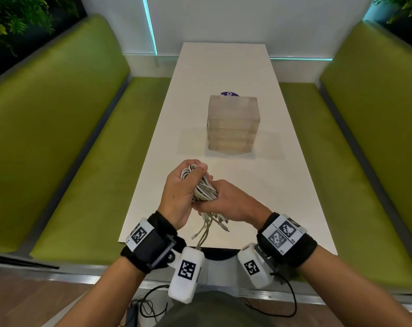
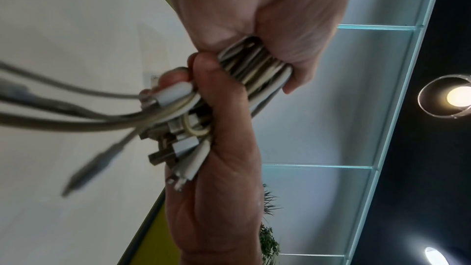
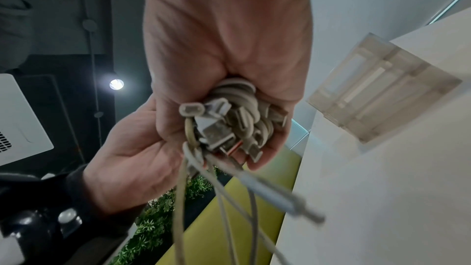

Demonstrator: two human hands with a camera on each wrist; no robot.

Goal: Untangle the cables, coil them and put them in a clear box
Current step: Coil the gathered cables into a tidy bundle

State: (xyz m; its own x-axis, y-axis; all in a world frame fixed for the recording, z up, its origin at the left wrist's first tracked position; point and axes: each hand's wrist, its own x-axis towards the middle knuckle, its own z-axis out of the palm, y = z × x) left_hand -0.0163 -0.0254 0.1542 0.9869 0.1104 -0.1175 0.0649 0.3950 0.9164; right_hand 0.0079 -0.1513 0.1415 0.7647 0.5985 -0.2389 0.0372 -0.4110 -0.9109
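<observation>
Left hand (image 1: 179,195) and right hand (image 1: 233,201) grip cables (image 1: 203,188).

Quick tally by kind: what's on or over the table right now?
Cable bundle, held above table: 1 (strand count hidden)
Stack of clear boxes: 1
Purple sticker: 1
Hands: 2, left hand, right hand
Total: 5

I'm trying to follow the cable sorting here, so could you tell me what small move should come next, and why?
Probably lower the bundle of cables onto the white table and pull out one loose end. Both the left hand and the right hand grip the bundle in mid-air, connectors dangle below, and the clear box stands beyond, apart from the hands.
</observation>
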